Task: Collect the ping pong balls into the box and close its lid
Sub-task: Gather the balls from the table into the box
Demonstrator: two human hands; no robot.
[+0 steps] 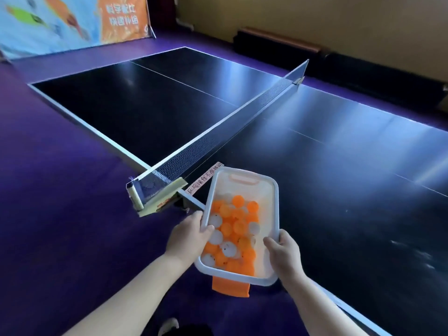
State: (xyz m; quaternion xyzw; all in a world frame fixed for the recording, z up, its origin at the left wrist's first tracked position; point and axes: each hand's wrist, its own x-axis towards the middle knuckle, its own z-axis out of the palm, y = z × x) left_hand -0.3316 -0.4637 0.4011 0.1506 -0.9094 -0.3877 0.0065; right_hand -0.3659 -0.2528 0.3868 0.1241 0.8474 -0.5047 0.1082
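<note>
A clear plastic box (270, 190) with a pale rim and orange latches is held over the near edge of the table. It has no lid on it and holds several orange and white ping pong balls (232, 234), piled toward its near end. My left hand (188, 236) grips the box's left rim, thumb inside. My right hand (284, 257) grips its near right corner. An orange latch flap (230, 287) hangs below the near end. No lid is in view.
The dark ping pong table (339, 166) spreads ahead, its net (218, 122) running from a clamp post (150, 192) by my left hand to the far side. A label strip (206, 177) lies on the table edge. Purple floor (60, 190) lies to the left, with a banner (72, 20) behind.
</note>
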